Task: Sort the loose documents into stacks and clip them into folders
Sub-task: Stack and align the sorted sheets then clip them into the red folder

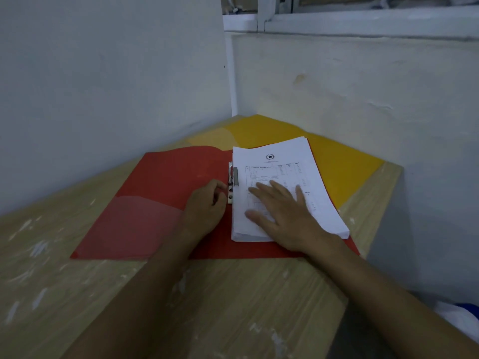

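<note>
A red folder (155, 193) lies open on the wooden table (233, 294). On its right half sits a thick stack of white printed documents (280, 161). A metal clip (231, 182) runs along the stack's left edge at the folder's spine. My left hand (204, 206) rests on the folder with its fingers curled at the clip's lower end, pinching it. Flat on the lower half of the stack lies my right hand (282, 213), fingers straight and spread, pressing the paper down.
A yellow folder (337, 156) lies open behind the red one, in the table's far corner. White walls close in on the left and behind. The table's right edge drops off near the yellow folder. A blue and white object (464, 314) sits low right.
</note>
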